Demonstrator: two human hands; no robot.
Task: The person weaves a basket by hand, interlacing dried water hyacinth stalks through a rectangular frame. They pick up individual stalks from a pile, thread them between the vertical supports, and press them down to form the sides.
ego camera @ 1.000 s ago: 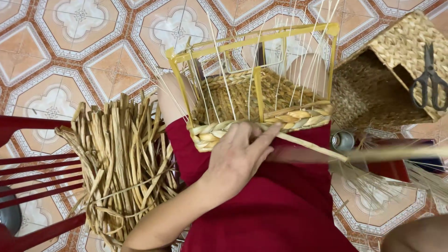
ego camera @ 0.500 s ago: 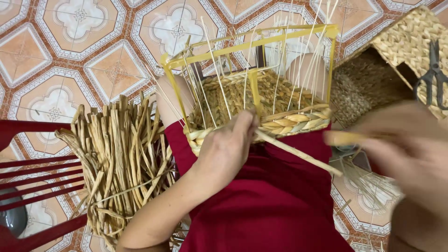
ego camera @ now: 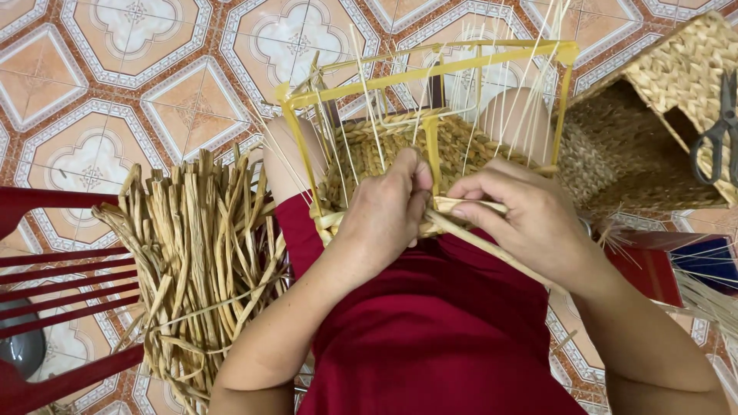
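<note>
A half-woven straw basket (ego camera: 430, 150) rests on the lap, built on a yellow wire frame (ego camera: 430, 71) with thin pale upright stakes. Its woven base and lowest rows are tan. The left hand (ego camera: 384, 219) presses closed on the rim braid. The right hand (ego camera: 530, 219) pinches a flat straw strand (ego camera: 469, 206) at the rim.

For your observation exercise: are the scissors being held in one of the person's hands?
No. The scissors lie on the finished woven basket at the right, while the left hand and right hand grip a straw strand.
</note>
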